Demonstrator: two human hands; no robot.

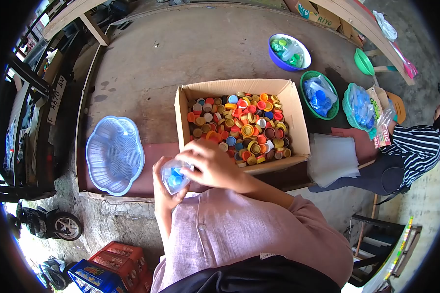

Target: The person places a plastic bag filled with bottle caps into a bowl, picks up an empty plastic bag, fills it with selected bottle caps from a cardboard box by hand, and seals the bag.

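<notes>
My left hand (164, 198) is wrapped around a small clear plastic bag (170, 184) with blue pieces, likely bottle caps, inside. At the bag's upper right edge, the bent fingers of my right hand (211, 163) grip the plastic; their tips are partly hidden. Just beyond both hands stands an open cardboard box (182, 112) filled with bottle caps (247, 130) in red, orange, yellow, white and blue. To the left of my hands lies a blue plastic basket (115, 155).
A purple-rimmed bowl (275, 58), green basket (336, 107) and second green basket (347, 110) hold bagged things. Flat clear plastic bags (330, 158) lie right of the box. A person in a striped sleeve (415, 149) sits at right. Crates (117, 261) stand below left.
</notes>
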